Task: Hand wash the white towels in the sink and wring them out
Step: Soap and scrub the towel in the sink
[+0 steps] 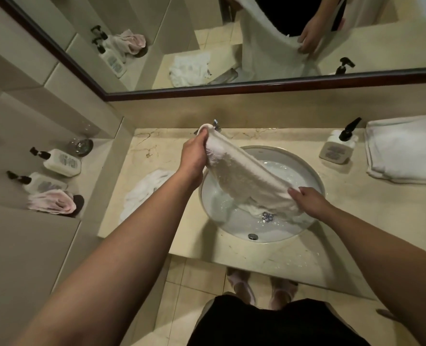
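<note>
My left hand [194, 156] and right hand [309, 199] each grip one end of the wet towel [244, 176], centre frame above the sink [314, 176]. Soft, water-heavy; hold the ends firmly.

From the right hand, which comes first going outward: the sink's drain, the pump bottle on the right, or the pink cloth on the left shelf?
Measured from the right hand:
1. Drain, in the basin just left of the hand.
2. Pump bottle, on the counter, right rear.
3. Pink cloth, on the far left shelf.

Three towels [244, 176]; three pump bottles [337, 148]; one sink [312, 176].
</note>
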`<state>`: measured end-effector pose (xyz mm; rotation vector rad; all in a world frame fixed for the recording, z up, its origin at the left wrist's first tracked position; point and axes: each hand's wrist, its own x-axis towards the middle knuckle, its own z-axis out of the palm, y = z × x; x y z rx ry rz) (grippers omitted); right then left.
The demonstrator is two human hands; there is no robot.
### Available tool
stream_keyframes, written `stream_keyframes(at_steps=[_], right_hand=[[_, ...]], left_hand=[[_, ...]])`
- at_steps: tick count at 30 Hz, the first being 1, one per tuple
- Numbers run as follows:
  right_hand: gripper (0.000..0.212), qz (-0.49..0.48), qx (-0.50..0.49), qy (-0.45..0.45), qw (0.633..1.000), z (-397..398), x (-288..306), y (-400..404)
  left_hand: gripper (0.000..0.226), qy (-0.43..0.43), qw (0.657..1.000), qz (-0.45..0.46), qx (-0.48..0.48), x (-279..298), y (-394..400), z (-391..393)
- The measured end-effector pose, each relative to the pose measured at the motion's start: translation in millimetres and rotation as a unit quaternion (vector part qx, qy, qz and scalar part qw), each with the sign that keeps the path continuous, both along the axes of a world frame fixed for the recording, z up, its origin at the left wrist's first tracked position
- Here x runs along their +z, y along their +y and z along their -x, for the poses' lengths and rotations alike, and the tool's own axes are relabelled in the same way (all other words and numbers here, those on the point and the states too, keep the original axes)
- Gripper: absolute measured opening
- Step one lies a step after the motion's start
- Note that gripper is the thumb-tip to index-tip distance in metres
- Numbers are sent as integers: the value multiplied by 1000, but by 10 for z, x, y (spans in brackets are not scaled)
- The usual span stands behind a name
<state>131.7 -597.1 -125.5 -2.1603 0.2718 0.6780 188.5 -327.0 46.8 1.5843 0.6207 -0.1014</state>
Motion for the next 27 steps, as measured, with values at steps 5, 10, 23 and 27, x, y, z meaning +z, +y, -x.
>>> stream_keyframes(at_steps=[5, 10, 23, 27], right_hand=[[47, -87, -95, -46, 991, -137, 297, 169], [49, -165, -152, -64, 972, -314, 650, 345], [24, -219, -90, -117, 965, -736, 1842, 763], [29, -105, -29, -83, 991, -683, 1709, 884]], left_hand=[[25, 13, 998, -40, -56, -115, 61, -7], [26, 27, 995, -44, -82, -211, 167, -35], [25, -92, 984, 24, -148, 253, 271, -524], [17, -101, 963, 14, -248, 385, 187, -623]])
